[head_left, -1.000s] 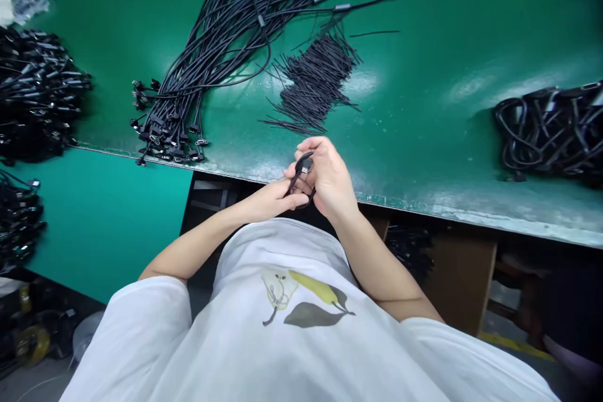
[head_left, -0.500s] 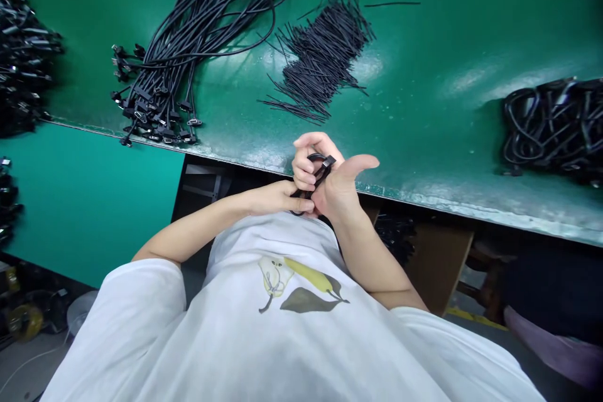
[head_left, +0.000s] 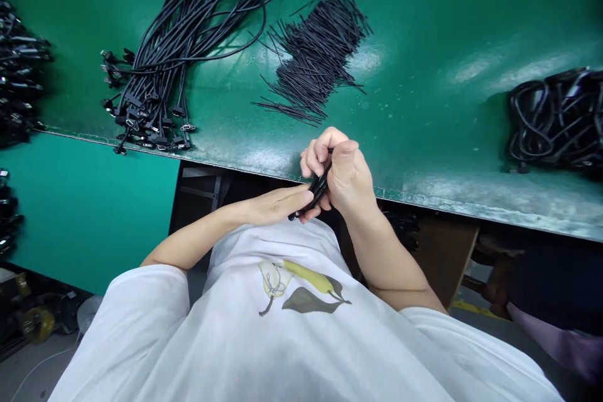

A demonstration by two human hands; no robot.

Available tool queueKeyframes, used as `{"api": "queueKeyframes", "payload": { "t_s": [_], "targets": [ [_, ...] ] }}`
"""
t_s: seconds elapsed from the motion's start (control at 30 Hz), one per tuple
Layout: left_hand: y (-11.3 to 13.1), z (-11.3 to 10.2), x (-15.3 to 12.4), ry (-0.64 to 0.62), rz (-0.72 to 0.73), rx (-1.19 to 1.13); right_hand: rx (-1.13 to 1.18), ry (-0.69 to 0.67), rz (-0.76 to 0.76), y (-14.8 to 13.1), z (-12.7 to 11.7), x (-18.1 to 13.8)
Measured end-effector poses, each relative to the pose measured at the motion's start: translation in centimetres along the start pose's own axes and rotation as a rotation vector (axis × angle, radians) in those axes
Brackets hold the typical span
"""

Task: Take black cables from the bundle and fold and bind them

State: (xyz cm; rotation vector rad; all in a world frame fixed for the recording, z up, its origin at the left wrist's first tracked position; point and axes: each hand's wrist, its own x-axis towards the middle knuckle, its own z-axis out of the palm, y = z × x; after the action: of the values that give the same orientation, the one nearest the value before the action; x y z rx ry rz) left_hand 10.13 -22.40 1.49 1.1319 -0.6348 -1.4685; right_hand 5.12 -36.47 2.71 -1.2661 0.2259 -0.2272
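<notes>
The right hand (head_left: 351, 179) has its fingers curled around a folded black cable (head_left: 318, 188); the left hand (head_left: 280, 204), with fingers nearly straight, pinches its lower part under the thumb. The cable is in front of the shirt (head_left: 292, 339), near the edge of the green table (head_left: 447, 132). Its long axis is slanted from lower left to upper right, and one tip points down-left. Beyond the hands lie thin black strips (head_left: 318, 53), then long cables (head_left: 183, 38) to their left. At lower left stands a pale round tub (head_left: 89, 311), whose content I cannot tell.
</notes>
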Motion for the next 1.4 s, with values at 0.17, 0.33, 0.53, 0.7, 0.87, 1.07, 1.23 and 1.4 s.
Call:
{"api": "queueKeyframes", "payload": {
  "t_s": [0.17, 0.33, 0.53, 0.7, 0.87, 1.07, 1.23, 1.4],
  "targets": [
    [-1.1, 0.6, 1.2, -0.034, -0.045, -0.305, 0.061, -0.025, 0.084, 0.2, -0.7, 0.9],
    [-1.3, 0.2, 1.7, 0.063, -0.1, -0.056, 0.062, -0.031, 0.102, 0.7, -1.4, 1.0],
    [-0.6, -0.8, 2.1, 0.144, -0.062, 0.408, 0.035, 0.016, 0.038, 1.0, -2.1, 0.9],
    [0.6, -2.1, 2.1, -0.136, -0.122, 0.264, 0.129, -0.119, 0.052, 1.1, -2.7, 1.1],
    [1.5, -3.2, 2.5, -0.355, -0.17, 0.112, 0.402, -0.336, 0.214, 0.8, -3.0, 1.6],
    [-0.8, -2.5, 3.3, -0.274, -0.21, -0.308, 0.532, -0.362, 0.174, -0.1, -2.9, 2.3],
    [0.9, -1.4, 3.5, -0.145, -0.116, 0.028, 0.378, -0.299, 0.062, 0.3, -2.5, 1.9],
    [1.3, -0.7, 3.1, 0.051, -0.065, 0.151, 0.265, -0.064, 0.11, 0.8, -2.1, 2.1]
  ]
}}
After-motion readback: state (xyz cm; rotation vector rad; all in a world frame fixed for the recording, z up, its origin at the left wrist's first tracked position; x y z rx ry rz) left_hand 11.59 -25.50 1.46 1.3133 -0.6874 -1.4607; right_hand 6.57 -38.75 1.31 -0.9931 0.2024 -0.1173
